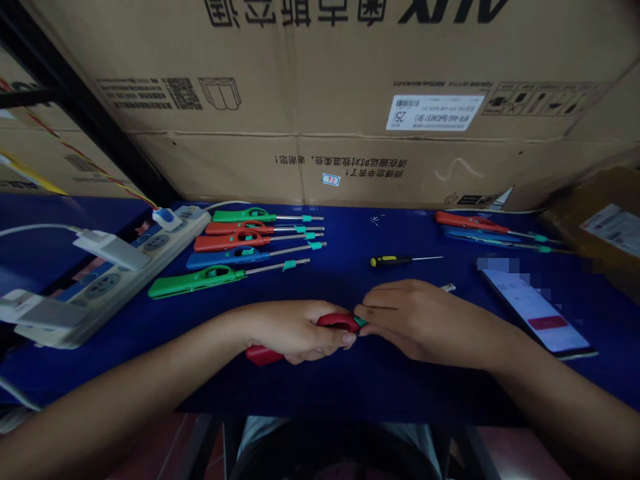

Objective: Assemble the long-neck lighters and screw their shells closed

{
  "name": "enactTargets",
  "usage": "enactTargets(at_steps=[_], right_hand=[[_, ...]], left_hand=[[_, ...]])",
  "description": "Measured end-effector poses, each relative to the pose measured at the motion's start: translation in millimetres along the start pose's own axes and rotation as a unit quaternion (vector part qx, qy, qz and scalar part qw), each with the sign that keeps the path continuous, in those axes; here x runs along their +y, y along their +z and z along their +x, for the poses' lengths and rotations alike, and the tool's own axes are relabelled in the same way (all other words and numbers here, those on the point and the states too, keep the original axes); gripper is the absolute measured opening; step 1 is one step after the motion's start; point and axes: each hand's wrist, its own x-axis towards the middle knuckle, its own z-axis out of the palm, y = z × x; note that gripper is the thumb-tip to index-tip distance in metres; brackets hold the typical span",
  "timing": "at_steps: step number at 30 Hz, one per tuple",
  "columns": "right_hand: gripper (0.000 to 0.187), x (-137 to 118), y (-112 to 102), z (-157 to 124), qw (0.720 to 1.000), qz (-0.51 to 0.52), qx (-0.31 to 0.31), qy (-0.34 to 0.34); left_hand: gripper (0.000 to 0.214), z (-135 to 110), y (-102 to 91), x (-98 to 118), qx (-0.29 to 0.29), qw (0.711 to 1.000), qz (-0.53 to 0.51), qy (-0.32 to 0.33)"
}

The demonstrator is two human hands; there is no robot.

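Large cardboard box, printed upside down from this view, stands like a wall across the far side. Before it spreads the blue tabletop, with a smaller brown carton at the right edge. On the left a white power strip lies at a slant, white plugs seated in it.

Next to the strip, five long-necked lighters lie in a row, green, two orange-red, blue and green, their metal necks pointing right. More lighters, orange-red and blue, lie together at the far right, near the carton.

At the near middle of the table, the red lighter is in both hands. The left hand wraps its handle, fingers curled round it and thumb along the near side. The right hand pinches the front end between thumb and fingertips; a metal tip shows past its knuckles.

A lit phone lies right of the right hand. Beyond that hand rests a black-and-yellow screwdriver. Smallest are the green tape at the right fingertips and some white marks farther back.
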Motion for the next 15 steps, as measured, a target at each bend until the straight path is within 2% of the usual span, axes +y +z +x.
enactTargets(at_steps=[4,10,15], right_hand=[[0.013,0.3,4.8,1.9,0.999,0.0,-0.036,0.02],[0.011,0.5,8.2,4.6,0.996,-0.002,-0.074,0.04],[0.015,1.6,4.5,5.2,0.99,0.037,-0.101,0.086]], left_hand=[[0.037,-0.3,2.8,1.9,0.008,0.999,0.036,0.004],[0.025,0.3,6.2,4.6,0.044,0.994,0.095,-0.029],[0.028,4.3,4.5,2.6,0.054,0.995,0.086,-0.016]])
